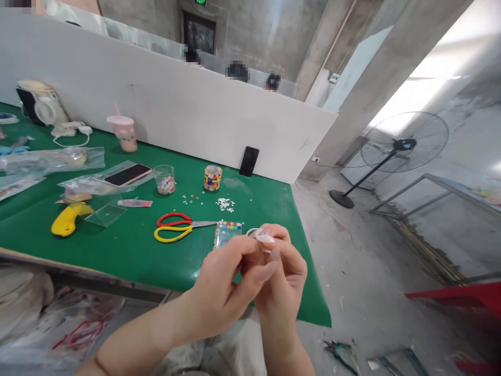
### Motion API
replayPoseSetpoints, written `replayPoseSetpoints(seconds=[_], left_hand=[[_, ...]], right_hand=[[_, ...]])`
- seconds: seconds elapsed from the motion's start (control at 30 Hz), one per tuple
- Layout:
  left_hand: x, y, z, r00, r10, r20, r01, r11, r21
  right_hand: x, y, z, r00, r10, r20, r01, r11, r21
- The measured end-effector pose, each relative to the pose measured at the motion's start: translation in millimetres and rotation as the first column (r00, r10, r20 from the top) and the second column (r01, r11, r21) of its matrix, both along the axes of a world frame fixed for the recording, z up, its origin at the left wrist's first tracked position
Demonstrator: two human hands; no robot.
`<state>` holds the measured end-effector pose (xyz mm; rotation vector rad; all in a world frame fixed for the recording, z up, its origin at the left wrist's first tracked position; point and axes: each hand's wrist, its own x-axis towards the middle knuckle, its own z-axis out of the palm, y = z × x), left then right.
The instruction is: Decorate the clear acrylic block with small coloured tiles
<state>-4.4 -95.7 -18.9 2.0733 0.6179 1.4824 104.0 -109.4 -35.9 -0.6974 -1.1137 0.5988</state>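
Note:
My left hand (225, 279) and my right hand (287, 271) meet above the table's front edge, fingertips pinched together. What they pinch is mostly hidden; a small whitish curved edge shows beside the fingers. Just behind my hands lies a clear square piece (225, 239) with coloured bits along its edges, partly covered by my left hand. Scissors (174, 227) with one red and one yellow handle lie to its left, tips touching or close to it. Small white pieces (225, 203) are scattered farther back, near a round container (212, 178) covered in coloured bits.
A clear cup (165, 180) holds small pieces. A yellow tool (66, 220), a pink phone (128, 175), plastic bags and a pink tumbler (124, 134) stand or lie leftward. A black phone (249, 161) leans on the white partition (195, 104). A fan (403, 146) stands right.

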Motion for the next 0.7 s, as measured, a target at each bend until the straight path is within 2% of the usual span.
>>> replayPoseSetpoints(seconds=[0.17, 0.33, 0.53, 0.63, 0.7], left_hand=[[-1.8, 10.9, 4.9, 0.986, 0.062, -0.157, -0.017, 0.961, 0.275], [-3.3, 26.5, 10.3, 0.973, 0.103, -0.206, 0.0, 0.896, 0.445], [-4.7, 36.4, 20.3, 0.948, 0.184, -0.261, -0.002, 0.821, 0.571], [-6.7, 37.1, 21.0, 0.948, 0.14, -0.285, 0.039, 0.84, 0.541], [-8.0, 37.0, 20.4, 0.944, 0.083, -0.318, 0.08, 0.881, 0.466]], right_hand=[[1.6, 4.2, 4.9, 0.987, 0.162, -0.018, -0.162, 0.986, 0.028], [6.4, 3.4, 7.1, 0.969, 0.243, -0.034, -0.244, 0.969, -0.034], [9.1, 6.1, 4.1, 0.992, 0.121, -0.021, -0.123, 0.99, -0.068], [12.1, 7.5, 6.4, 0.998, 0.047, 0.047, -0.044, 0.998, -0.053], [15.4, 7.0, 8.2, 0.983, -0.018, 0.183, 0.024, 0.999, -0.034]])
